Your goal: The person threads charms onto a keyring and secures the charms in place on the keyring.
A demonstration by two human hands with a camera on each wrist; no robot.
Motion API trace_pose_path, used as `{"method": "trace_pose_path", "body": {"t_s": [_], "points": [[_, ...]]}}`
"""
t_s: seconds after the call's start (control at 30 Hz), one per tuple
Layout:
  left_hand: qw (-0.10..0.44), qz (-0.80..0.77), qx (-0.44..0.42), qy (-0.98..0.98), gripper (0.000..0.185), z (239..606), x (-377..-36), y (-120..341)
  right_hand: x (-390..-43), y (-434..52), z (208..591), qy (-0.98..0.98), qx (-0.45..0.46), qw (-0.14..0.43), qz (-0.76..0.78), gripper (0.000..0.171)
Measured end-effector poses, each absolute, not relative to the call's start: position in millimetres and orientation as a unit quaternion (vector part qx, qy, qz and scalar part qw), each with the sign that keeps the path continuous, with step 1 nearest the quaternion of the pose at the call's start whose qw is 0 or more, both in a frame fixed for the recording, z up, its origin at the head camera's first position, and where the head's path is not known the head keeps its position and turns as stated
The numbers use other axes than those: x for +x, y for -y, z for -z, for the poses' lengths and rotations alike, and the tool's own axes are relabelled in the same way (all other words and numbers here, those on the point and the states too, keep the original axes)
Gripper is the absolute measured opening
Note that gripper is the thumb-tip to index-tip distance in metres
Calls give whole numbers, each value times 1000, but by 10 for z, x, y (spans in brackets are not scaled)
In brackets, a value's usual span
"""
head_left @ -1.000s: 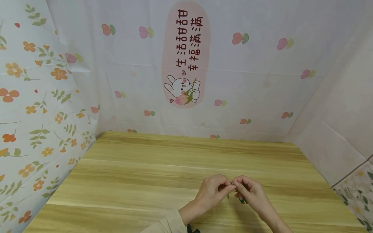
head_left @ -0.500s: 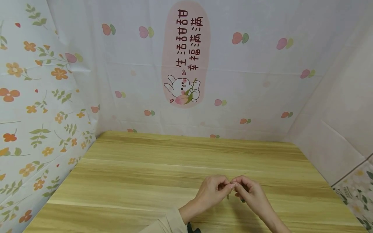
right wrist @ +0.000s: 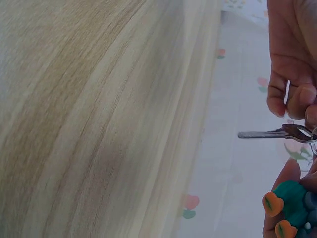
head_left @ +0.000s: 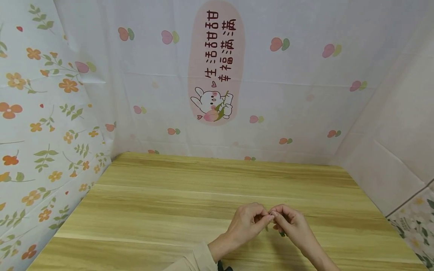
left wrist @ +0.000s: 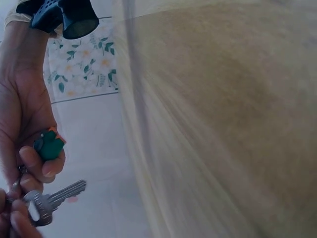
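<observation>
My left hand (head_left: 249, 223) and right hand (head_left: 292, 227) meet fingertip to fingertip close over the table. The left fingers pinch a silver key (left wrist: 58, 197) by its head, its toothed blade sticking out past them. Part of a thin metal ring (right wrist: 313, 142) shows at the key's head in the right wrist view. My right hand grips a keychain with a green rubbery figure (right wrist: 290, 202) that has orange feet; thumb and forefinger pinch its metal end. The figure (left wrist: 49, 145) lies against the right hand's curled fingers. Fingertips hide most of the join between ring and key.
The wood-grain table (head_left: 162, 210) spreads under both hands. Patterned cloth (head_left: 298, 94) hangs behind it, with flowered cloth (head_left: 44, 150) on the left and a pale panel (head_left: 400, 150) on the right. A dark wrist camera (left wrist: 79, 22) sits on the right wrist.
Both hands keep their place, with only small fingertip movements. The key below the left fingers shifts slightly to the right.
</observation>
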State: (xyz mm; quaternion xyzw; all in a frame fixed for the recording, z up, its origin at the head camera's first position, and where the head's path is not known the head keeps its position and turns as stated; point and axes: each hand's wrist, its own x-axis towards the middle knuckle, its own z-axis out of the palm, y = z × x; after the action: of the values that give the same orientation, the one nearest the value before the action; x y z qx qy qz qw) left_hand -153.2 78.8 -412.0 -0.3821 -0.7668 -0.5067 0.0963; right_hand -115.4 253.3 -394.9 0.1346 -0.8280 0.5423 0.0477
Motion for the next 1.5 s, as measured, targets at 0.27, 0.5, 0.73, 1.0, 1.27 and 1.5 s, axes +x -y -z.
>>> {"method": "trace_pose_path", "body": {"t_s": [0.27,0.5,0.73,1.0,1.27,1.5], "points": [[46,499,-357,788,27,4099,-1526,-767,-1164,-2506,4015,843,187,117,-491,10],[47,526,-351,773,23,4127,-1536,-778,-1175,-2485,4024,845,177,126,-488,10],[68,526,-360,767,22,4140,-1529,-771,-1180,-2499,4027,844,163,98,-502,10],[95,504,-378,771,22,4122,-1521,-766,-1176,-2519,4036,847,146,81,-504,11],[17,582,-330,743,23,4126,-1540,-758,-1182,-2509,3988,845,137,66,-513,13],[-152,704,-222,657,26,4088,-1568,-741,-1224,-2529,3924,824,155,-46,-543,27]]}}
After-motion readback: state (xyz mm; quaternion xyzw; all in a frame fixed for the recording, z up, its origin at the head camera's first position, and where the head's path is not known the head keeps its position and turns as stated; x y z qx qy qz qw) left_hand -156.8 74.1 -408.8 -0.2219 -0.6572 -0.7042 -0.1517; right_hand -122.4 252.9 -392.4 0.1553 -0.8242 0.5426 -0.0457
